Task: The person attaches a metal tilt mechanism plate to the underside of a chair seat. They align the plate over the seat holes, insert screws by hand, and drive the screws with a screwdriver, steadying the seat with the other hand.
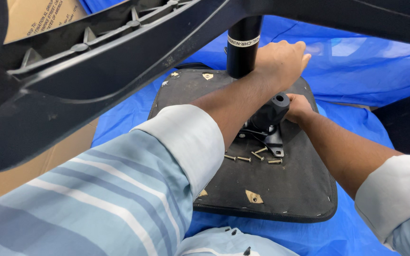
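The left hand (281,61) curls loosely beside the black gas cylinder (242,47) at twelve o'clock, its fingers together. The right hand (297,106) presses on the black mechanism knob (272,110) at centre; its finger spread cannot be told. Loose screws (255,156) lie on the upturned seat (281,189), at six o'clock from the knob.

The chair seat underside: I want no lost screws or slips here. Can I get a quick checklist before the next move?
1. Seat lies flat on the blue sheet: ok.
2. Loose screws gathered on the seat, off the sheet: ok.
3. Left hand steadies the black cylinder: ok.
4. Right hand at the mechanism: ok; its grip is hidden, cannot tell.
5. Mechanism plate screwed down: cannot tell.
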